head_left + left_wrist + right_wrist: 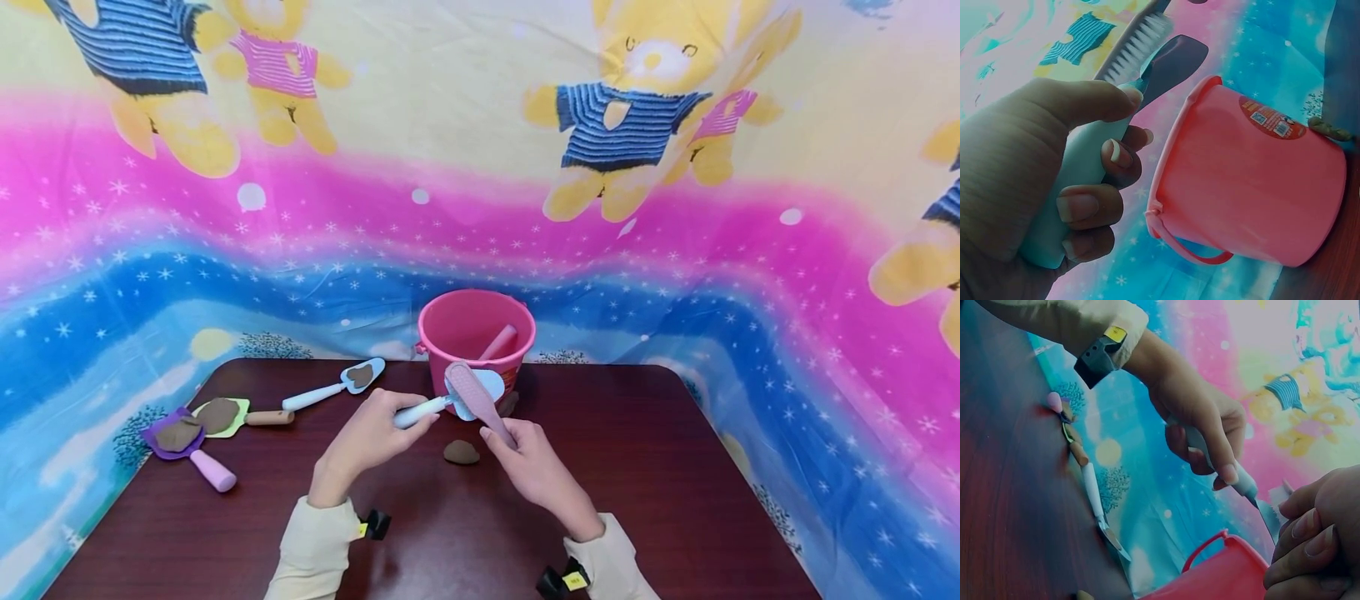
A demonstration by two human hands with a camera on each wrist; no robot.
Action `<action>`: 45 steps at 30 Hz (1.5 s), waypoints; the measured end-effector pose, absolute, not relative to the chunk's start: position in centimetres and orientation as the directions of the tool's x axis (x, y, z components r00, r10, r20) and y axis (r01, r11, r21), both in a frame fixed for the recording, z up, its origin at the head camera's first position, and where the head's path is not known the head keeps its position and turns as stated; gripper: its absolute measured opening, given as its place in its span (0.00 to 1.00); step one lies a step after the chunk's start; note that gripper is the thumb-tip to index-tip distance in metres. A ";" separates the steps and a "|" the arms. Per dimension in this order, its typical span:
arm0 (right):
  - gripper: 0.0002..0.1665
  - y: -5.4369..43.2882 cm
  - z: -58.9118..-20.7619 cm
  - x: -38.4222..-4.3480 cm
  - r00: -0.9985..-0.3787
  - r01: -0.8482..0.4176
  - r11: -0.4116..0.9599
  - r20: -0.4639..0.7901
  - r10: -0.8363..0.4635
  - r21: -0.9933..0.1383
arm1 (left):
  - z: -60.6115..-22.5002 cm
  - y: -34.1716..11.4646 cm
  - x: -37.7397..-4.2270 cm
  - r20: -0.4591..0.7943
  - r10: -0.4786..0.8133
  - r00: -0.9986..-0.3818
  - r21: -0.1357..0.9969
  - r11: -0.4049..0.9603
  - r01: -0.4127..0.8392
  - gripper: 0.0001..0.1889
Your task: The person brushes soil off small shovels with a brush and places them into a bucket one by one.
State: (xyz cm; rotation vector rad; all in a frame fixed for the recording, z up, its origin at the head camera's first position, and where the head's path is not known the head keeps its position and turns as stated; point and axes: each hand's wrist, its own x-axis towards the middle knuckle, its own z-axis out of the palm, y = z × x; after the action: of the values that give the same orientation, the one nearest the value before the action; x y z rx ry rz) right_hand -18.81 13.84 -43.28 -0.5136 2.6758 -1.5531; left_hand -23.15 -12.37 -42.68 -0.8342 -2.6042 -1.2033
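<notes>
The light-blue trowel (pixel 422 412) is held up in front of the pink bucket (pixel 442 368), its blade across the bucket's front wall as the head camera sees it; the left hand (pixel 375 435) grips it by the handle, fingers wrapped round and thumb laid along the top, as the left wrist view shows; the right hand (pixel 536 467) grips a pink brush (pixel 480 402) by its handle, fingers curled in, the brush head crossing over the trowel's blade; white bristles (pixel 1138 47) face the blade, though I cannot tell whether they touch it; inside the bucket a pink handle (pixel 498 342) leans against the wall, its lower end hidden; on the dark brown table (pixel 637 483), a brown lump (pixel 461 452) lies just below the raised tools in the head view, and a darker lump (pixel 510 404) sits beside the bucket's base; to the left lie a purple shovel (pixel 212 471), a green shovel (pixel 270 418) with a tan handle, and a second light-blue trowel (pixel 315 396), each with brown material on its blade; the purple and green blades lie side by side; behind the table hangs a cloth (pixel 375 217) printed with bears and snowflakes.
</notes>
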 end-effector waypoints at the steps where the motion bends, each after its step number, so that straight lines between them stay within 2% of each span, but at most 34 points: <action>1: 0.20 13.7 -43.3 -18.8 -0.945 -0.280 0.454 0.159 -0.287 -0.846 | -42.7 -12.3 -23.2 0.359 0.423 -0.832 0.652 0.524 0.548 0.11; 15: 0.21 13.1 -43.7 -18.6 -0.929 -0.329 0.463 0.193 -0.317 -0.823 | -42.7 -12.2 -23.1 0.344 0.425 -0.838 0.646 0.540 0.539 0.12; 25: 0.22 13.8 -43.6 -19.1 -0.946 -0.295 0.483 0.180 -0.271 -0.824 | -42.6 -13.0 -23.2 0.373 0.424 -0.825 0.628 0.539 0.561 0.07; 45: 0.22 15.9 -43.1 -19.9 -0.964 -0.258 0.457 0.197 -0.177 -0.851 | -42.4 -13.6 -22.9 0.414 0.389 -0.823 0.666 0.487 0.565 0.08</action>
State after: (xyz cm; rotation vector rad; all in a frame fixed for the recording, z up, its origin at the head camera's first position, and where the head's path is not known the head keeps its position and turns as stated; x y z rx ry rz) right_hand -19.85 15.91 -43.06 -0.4112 2.7486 -1.6283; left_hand -22.93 -13.59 -42.41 -0.8224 -2.5245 -1.2474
